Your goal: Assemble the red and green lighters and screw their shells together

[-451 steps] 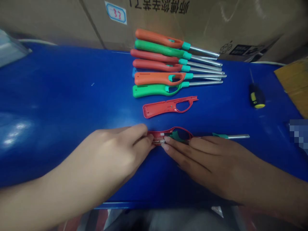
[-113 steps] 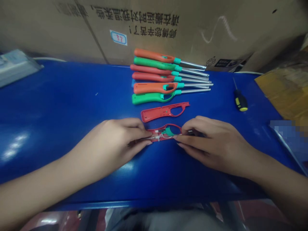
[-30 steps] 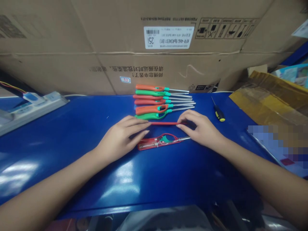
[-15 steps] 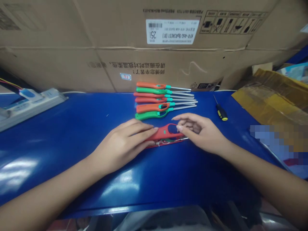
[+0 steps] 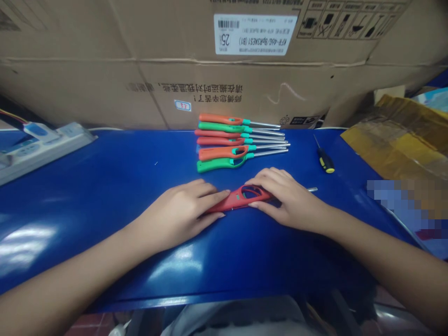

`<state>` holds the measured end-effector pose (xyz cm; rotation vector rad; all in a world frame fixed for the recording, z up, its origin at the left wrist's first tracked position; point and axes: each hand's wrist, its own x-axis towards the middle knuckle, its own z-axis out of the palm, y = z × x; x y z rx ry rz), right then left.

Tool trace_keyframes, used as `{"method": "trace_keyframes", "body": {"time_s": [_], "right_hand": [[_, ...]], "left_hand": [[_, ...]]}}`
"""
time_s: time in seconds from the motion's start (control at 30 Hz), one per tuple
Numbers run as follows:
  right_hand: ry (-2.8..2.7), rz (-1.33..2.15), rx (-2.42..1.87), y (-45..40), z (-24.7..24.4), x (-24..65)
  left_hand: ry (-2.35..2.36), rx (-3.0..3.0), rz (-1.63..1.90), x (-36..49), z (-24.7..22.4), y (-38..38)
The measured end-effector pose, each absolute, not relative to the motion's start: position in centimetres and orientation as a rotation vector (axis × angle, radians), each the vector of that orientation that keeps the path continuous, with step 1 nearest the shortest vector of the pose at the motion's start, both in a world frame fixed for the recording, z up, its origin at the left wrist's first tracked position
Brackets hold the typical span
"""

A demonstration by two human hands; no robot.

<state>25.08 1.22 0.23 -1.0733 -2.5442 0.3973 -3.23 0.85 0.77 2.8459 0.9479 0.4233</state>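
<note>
A red long-neck lighter (image 5: 231,200) lies crosswise on the blue table between my hands, its two body halves together. My left hand (image 5: 185,207) grips the handle end, fingers on top and thumb along the near side. My right hand (image 5: 285,198) holds the front of the body beside the trigger loop, fingers on the far edge and thumb on the near one. The metal tip pokes out past my right hand; the rest of the tube is hidden beneath it. Just beyond, several finished-looking lighters (image 5: 219,164) in green, orange and red lie in a stacked row.
A black and yellow screwdriver (image 5: 325,161) lies right of the lighters. A white power strip (image 5: 45,149) sits at the left. A large cardboard box (image 5: 105,93) stands along the back, and taped brown packaging (image 5: 392,135) lies at the right. The table (image 5: 196,284) ends near my body.
The upper red shell half has come down over the open half with its wires, which no longer show. My right hand has moved from a loose pinch to gripping the lighter's front.
</note>
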Motion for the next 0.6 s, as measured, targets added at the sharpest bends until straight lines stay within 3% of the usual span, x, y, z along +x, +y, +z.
{"method": "trace_keyframes", "body": {"time_s": [0.6], "right_hand": [[-2.532,0.417,-1.088,1.2,-0.4,24.86]], "left_hand": [[1.01,2.874,0.319,-3.11,0.8,0.87]]}}
